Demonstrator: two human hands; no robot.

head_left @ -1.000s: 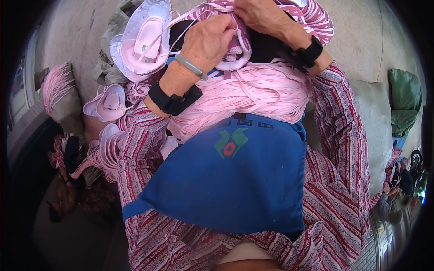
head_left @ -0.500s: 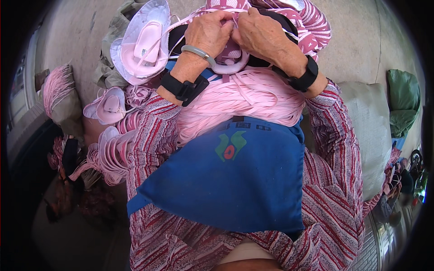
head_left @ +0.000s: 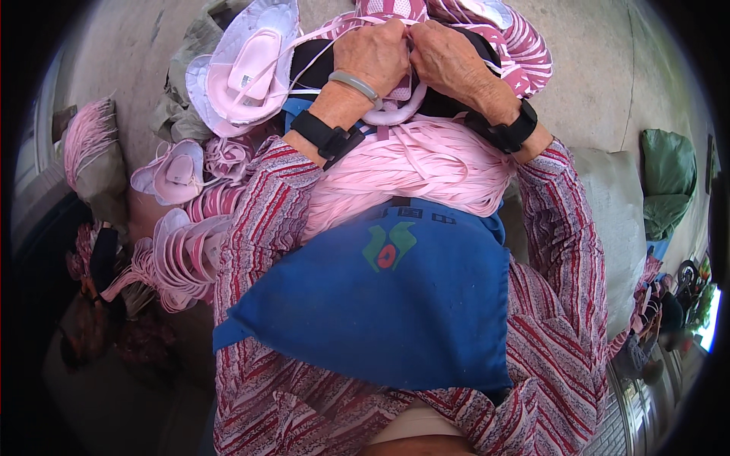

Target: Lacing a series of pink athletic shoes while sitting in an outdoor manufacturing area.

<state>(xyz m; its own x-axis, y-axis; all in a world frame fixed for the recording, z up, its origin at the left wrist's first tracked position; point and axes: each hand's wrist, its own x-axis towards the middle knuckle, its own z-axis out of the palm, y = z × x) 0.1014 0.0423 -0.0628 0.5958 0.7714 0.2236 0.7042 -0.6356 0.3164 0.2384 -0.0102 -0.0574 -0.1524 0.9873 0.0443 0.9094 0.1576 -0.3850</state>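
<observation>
At the top middle a pink-and-white shoe upper (head_left: 389, 9) lies across my dark-covered knees, its padded collar (head_left: 401, 112) toward me. My left hand (head_left: 372, 59), with a pale bangle at its wrist, is closed in a pinch over the upper's lacing area. Beside it, nearly touching, my right hand (head_left: 455, 67) pinches too. A pale pink shoelace (head_left: 323, 34) runs from between my fingers in a loop to the left; the fingertips and the eyelets are mostly hidden. A thick bundle of pink shoelaces (head_left: 414, 171) lies in my lap, above the blue apron (head_left: 380, 304).
Left of my hands stands another pale pink shoe upper (head_left: 255, 68). Stacked uppers (head_left: 179, 258) lie by my left arm, with a lace bundle (head_left: 90, 140) farther left. More striped uppers (head_left: 528, 57) sit at the upper right. A grey sack (head_left: 612, 228) and green sack (head_left: 668, 182) stand right.
Both hands have shifted slightly right and a little down, still pinched close together over the upper. The left-hand shoe upper appears slightly farther right.
</observation>
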